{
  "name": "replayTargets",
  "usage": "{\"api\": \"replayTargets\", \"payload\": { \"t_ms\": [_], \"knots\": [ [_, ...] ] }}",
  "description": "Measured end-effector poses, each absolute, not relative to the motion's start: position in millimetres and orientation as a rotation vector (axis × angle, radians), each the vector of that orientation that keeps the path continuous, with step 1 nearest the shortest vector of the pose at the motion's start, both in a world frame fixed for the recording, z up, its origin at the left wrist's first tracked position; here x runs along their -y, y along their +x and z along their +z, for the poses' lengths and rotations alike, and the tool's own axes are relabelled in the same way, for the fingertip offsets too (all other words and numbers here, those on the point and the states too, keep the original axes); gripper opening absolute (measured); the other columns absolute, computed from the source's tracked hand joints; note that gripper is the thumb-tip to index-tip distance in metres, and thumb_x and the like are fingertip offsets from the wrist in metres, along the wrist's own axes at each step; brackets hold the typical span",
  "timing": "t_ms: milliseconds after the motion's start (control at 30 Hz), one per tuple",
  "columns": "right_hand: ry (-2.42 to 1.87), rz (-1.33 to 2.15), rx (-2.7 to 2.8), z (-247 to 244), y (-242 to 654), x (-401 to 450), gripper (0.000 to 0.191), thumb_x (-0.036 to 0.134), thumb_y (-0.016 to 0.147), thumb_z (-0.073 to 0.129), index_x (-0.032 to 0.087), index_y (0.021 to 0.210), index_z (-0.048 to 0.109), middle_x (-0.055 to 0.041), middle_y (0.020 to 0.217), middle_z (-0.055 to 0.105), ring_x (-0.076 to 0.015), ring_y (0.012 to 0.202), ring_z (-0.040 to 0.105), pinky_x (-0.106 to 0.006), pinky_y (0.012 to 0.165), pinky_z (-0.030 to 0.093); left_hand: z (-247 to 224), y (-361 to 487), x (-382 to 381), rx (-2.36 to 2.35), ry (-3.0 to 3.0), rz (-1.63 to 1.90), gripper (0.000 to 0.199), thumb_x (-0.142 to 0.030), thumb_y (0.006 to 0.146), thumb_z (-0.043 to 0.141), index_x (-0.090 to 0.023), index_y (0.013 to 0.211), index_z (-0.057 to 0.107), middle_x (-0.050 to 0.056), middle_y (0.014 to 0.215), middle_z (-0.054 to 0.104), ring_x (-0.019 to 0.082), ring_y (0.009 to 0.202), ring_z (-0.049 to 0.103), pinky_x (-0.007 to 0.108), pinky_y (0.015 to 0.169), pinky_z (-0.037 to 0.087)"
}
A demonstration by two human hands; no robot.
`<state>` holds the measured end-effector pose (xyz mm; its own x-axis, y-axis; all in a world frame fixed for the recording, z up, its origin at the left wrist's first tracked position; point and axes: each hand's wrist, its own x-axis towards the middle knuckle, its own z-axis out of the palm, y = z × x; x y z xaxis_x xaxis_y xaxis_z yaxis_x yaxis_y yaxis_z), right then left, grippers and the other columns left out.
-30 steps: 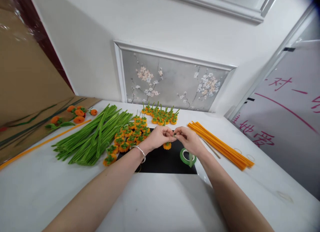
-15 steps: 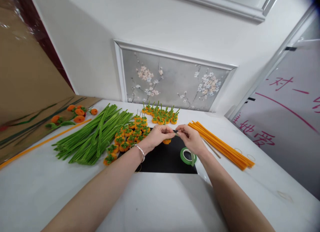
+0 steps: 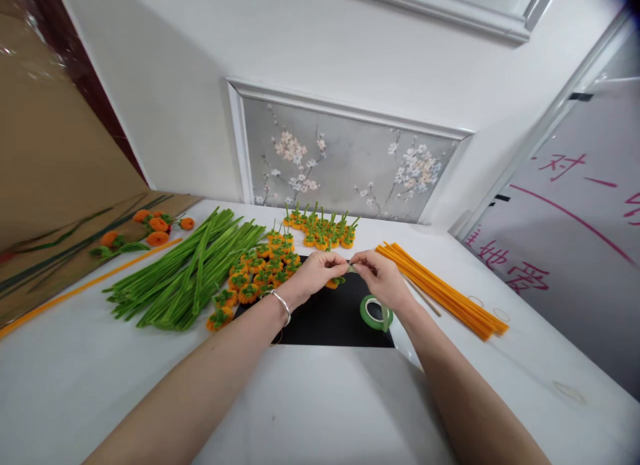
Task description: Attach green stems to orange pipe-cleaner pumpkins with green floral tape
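My left hand (image 3: 320,275) is closed in a pinch. Just under its fingers shows a small orange pipe-cleaner pumpkin (image 3: 332,285) with a bit of green, mostly covered by the hand. My right hand (image 3: 377,275) pinches at a short pale green strip (image 3: 351,268) that looks like floral tape, its fingertips nearly touching those of my left. Both hands are above a black mat (image 3: 320,321). A roll of green floral tape (image 3: 367,311) lies on the mat below my right hand. Many finished-looking orange pumpkins (image 3: 265,268) with green tops crowd the mat's left side.
More orange pumpkins (image 3: 323,231) with upright green stems stand near the wall. Green pipe cleaners (image 3: 185,271) are heaped left, orange pipe cleaners (image 3: 445,291) right, beside a thin stick (image 3: 424,295). Orange flowers (image 3: 157,231) lie at far left on the white table (image 3: 320,398).
Both hands stay in nearly the same place. The orange pumpkin under my left hand has turned a little, with some green now showing beside it.
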<state>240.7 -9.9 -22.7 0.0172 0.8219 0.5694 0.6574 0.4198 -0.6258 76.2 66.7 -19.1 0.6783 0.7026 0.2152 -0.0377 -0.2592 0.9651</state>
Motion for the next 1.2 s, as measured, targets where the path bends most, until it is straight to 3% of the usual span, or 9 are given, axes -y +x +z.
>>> {"api": "replayTargets", "payload": {
  "t_ms": [433,700,900,1033,1133,1200],
  "knots": [
    [-1.307,0.175,1.720,-23.2,240.9,9.6,0.014,0.023,0.088,0.050,0.020,0.089,0.064,-0.0026,0.081,0.066,-0.0158,0.068,0.057,-0.027,0.062,0.043,-19.3,78.3,-64.0,-0.555,1.764,0.753,0.030,-0.038,0.082,0.057,-0.016,0.062,0.054,0.001,0.069,0.057,0.013,0.071,0.053,0.025,0.072,0.039],
    [-1.313,0.176,1.720,-22.5,239.8,10.1,0.012,0.029,0.086,0.057,0.020,0.090,0.063,0.0001,0.068,0.060,-0.0140,0.059,0.052,-0.026,0.056,0.041,-18.0,80.4,-62.1,-0.547,1.799,0.741,0.035,-0.042,0.085,0.054,-0.015,0.062,0.054,0.001,0.067,0.057,0.012,0.066,0.052,0.026,0.068,0.040],
    [-1.283,0.120,1.762,-19.7,240.7,9.6,0.012,0.021,0.085,0.057,0.021,0.075,0.062,-0.0008,0.077,0.059,-0.0142,0.067,0.054,-0.026,0.064,0.042,-14.8,80.7,-58.9,-0.527,1.811,0.714,0.038,-0.045,0.085,0.055,-0.015,0.062,0.056,0.003,0.068,0.061,0.014,0.070,0.055,0.027,0.072,0.043],
    [-1.280,0.066,1.780,-18.8,242.8,10.1,0.013,0.017,0.086,0.055,0.022,0.075,0.061,-0.0007,0.078,0.059,-0.0147,0.070,0.056,-0.026,0.067,0.042,-11.9,78.1,-60.8,-0.502,1.807,0.698,0.041,-0.048,0.089,0.046,-0.014,0.073,0.062,0.005,0.077,0.064,0.015,0.079,0.059,0.030,0.080,0.045],
    [-1.294,0.052,1.769,-18.7,244.2,10.0,0.012,0.017,0.087,0.055,0.022,0.077,0.061,-0.0013,0.078,0.059,-0.0156,0.073,0.056,-0.027,0.067,0.042,-10.8,77.1,-62.3,-0.477,1.803,0.712,0.027,-0.042,0.079,0.064,-0.015,0.083,0.062,0.003,0.082,0.063,0.014,0.079,0.058,0.027,0.076,0.046],
    [-1.303,0.049,1.770,-18.9,244.5,9.6,0.012,0.018,0.087,0.056,0.022,0.077,0.061,-0.0015,0.079,0.059,-0.0158,0.073,0.056,-0.027,0.066,0.041,-12.0,77.6,-63.6,-0.474,1.801,0.721,0.029,-0.031,0.068,0.076,-0.015,0.087,0.061,0.000,0.079,0.062,0.012,0.073,0.058,0.025,0.071,0.046]
  ]
}}
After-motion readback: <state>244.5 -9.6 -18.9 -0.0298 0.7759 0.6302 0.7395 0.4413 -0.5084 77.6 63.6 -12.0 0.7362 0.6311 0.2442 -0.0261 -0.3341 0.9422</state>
